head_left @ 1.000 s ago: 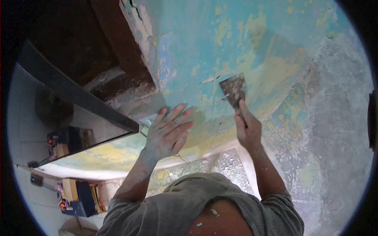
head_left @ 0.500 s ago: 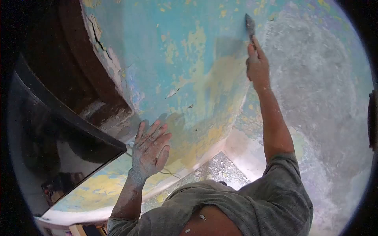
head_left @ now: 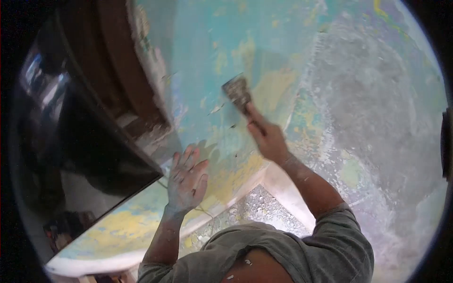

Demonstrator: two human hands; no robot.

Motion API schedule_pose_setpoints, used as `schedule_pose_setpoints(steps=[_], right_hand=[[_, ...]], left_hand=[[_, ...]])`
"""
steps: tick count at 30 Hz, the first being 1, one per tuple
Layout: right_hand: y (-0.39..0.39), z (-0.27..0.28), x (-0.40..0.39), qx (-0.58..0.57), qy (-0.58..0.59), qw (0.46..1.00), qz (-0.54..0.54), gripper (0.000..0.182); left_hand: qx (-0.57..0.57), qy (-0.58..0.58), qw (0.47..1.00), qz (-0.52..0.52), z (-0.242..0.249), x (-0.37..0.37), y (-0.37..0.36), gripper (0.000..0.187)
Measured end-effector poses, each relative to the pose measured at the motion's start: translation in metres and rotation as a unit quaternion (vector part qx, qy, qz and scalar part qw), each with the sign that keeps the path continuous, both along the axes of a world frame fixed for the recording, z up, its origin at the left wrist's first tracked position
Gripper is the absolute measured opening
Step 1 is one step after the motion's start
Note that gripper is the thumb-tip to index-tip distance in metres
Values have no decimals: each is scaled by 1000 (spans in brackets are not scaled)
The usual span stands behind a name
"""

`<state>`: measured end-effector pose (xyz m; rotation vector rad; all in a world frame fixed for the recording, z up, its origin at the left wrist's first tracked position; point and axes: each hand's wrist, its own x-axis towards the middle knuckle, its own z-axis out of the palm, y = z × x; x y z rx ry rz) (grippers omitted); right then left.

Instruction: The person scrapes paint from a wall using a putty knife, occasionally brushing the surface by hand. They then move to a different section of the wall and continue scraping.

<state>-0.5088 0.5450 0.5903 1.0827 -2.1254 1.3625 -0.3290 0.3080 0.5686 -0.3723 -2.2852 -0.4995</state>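
Note:
My right hand is closed round the handle of a scraper with a wide, dusty, worn blade. The blade is over the blue-green part of the wall; whether it touches is blurred. A small dark crack with a pale chip shows just below and left of the blade. My left hand, coated in grey dust, has its fingers spread beside the lower part of the wall, with its shadow close by. It holds nothing.
A glossy black panel stands at the left, beside a dark brown frame. Bare grey plaster covers the right side. Rubble lies on the floor in the corner below. A thin cable runs near my left wrist.
My right hand has moved down and left with the scraper, whose broad face now shows. The view has shifted a little, and my left hand keeps the same spread pose.

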Motion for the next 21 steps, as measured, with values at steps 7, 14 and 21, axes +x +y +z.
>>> schedule_pose_setpoints(steps=[7,14,21], right_hand=[[-6,12,-56,-162,-83,979,-97,47],[-12,-84,-18,143,80,975,149,54],[-9,-84,-25,239,-284,877,305,69]], left_hand=[[34,-57,996,55,-29,-3,8,37],[588,-130,798,12,-89,-34,70,41],[814,-31,575,-82,-102,-91,98,42]])
